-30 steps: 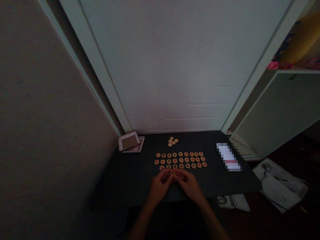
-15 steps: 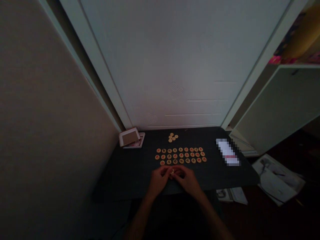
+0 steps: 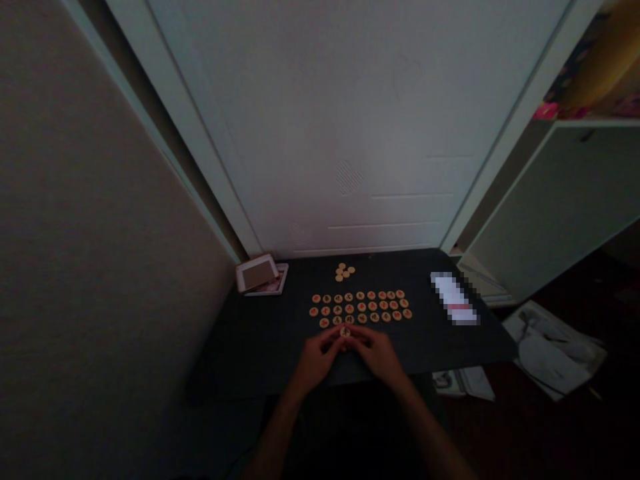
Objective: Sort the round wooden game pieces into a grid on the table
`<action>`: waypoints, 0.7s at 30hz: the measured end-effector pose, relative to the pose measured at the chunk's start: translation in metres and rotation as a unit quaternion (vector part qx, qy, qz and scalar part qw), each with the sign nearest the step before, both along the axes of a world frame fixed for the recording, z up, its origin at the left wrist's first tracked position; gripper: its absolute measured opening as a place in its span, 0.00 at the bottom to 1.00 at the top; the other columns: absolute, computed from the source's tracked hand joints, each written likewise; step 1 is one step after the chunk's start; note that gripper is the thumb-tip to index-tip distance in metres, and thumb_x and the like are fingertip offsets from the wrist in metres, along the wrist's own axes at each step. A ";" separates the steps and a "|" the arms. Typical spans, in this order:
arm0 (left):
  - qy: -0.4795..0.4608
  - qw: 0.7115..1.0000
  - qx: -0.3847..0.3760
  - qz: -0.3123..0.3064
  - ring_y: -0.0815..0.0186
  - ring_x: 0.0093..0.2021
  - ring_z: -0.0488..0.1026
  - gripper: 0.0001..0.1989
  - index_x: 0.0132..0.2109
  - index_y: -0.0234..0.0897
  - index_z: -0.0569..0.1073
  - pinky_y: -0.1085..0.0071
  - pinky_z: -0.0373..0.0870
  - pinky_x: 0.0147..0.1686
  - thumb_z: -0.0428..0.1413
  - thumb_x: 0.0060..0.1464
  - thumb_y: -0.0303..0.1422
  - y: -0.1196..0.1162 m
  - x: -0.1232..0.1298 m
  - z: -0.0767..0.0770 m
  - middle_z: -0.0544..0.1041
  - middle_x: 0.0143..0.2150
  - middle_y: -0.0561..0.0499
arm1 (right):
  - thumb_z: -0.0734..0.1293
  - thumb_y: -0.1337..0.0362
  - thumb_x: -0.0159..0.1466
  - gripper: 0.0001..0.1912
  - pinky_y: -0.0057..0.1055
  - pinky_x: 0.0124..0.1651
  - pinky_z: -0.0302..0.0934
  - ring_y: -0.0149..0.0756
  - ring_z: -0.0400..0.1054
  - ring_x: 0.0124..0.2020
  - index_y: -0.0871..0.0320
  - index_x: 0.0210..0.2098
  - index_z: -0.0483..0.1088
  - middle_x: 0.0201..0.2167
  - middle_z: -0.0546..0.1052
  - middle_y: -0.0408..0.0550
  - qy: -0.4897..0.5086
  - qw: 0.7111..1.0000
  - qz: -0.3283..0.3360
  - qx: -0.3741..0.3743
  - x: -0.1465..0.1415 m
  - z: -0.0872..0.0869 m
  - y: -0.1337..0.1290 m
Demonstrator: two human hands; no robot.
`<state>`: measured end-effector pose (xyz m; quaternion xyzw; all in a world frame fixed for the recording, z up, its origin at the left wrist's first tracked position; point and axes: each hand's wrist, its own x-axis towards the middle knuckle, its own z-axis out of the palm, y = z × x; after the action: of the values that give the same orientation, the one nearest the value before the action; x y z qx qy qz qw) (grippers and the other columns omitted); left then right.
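- Two hands meet low in the middle of the frame: my left hand (image 3: 316,360) and my right hand (image 3: 379,355), fingertips drawn in toward each other around one small round disc (image 3: 345,331).
- Fingers of both hands look pinched on that disc, though the dim light hides exactly which tips press it; neither hand is spread flat.
- That disc sits right at the near edge of the laid-out rows of discs (image 3: 360,307), just below the bottom row, close to touching its neighbours.
- Farther up the frame, a small loose cluster of plain discs (image 3: 344,271) lies apart from the rows.
- At the left of the dark surface (image 3: 250,347) rests an open box (image 3: 260,275), close to the wall corner; a blurred pale object (image 3: 454,299) lies to the right.
- What could go wrong, as I judge it: the disc is small and my grip is at its rim, so it could slip and roll off the near edge of the surface.
- My knuckles hang close to the bottom row, so a careless push forward could knock those discs out of line.
- Poor light makes the marks hard to read, so I might misjudge which face is up.
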<state>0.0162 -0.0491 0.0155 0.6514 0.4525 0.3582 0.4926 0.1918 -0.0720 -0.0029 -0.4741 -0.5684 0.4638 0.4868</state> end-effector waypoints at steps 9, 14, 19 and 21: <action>-0.044 0.999 0.007 0.004 0.60 0.45 0.79 0.16 0.51 0.38 0.75 0.65 0.75 0.47 0.57 0.57 0.38 0.001 0.002 -0.006 0.80 0.47 0.47 | 0.64 0.53 0.65 0.18 0.36 0.49 0.69 0.41 0.75 0.46 0.51 0.51 0.74 0.48 0.78 0.45 -0.011 1.000 0.016 0.010 0.001 0.009 -0.002; -0.040 0.999 0.019 -0.019 0.62 0.42 0.79 0.14 0.49 0.38 0.74 0.65 0.75 0.46 0.57 0.57 0.37 -0.001 0.002 -0.006 0.81 0.45 0.47 | 0.69 0.51 0.60 0.20 0.36 0.46 0.72 0.43 0.76 0.43 0.54 0.47 0.76 0.44 0.80 0.48 0.061 0.997 0.000 -0.041 -0.002 0.005 0.000; -0.003 0.999 0.043 -0.022 0.63 0.41 0.79 0.13 0.48 0.40 0.76 0.66 0.75 0.45 0.58 0.56 0.36 -0.002 0.002 -0.006 0.81 0.43 0.49 | 0.72 0.50 0.56 0.20 0.36 0.43 0.72 0.43 0.77 0.40 0.56 0.41 0.77 0.39 0.81 0.50 0.079 0.995 -0.033 -0.059 -0.005 -0.008 0.003; 0.016 0.998 0.050 -0.018 0.62 0.41 0.79 0.12 0.47 0.41 0.77 0.67 0.74 0.45 0.58 0.56 0.37 -0.003 0.002 -0.005 0.81 0.43 0.50 | 0.73 0.50 0.55 0.19 0.36 0.43 0.72 0.43 0.77 0.38 0.56 0.40 0.77 0.37 0.81 0.50 0.058 0.996 -0.048 -0.054 -0.006 -0.010 0.003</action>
<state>0.0182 -0.0523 0.0110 0.6888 0.4306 0.3609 0.4582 0.1862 -0.0693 -0.0131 -0.4989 -0.4902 0.4963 0.5143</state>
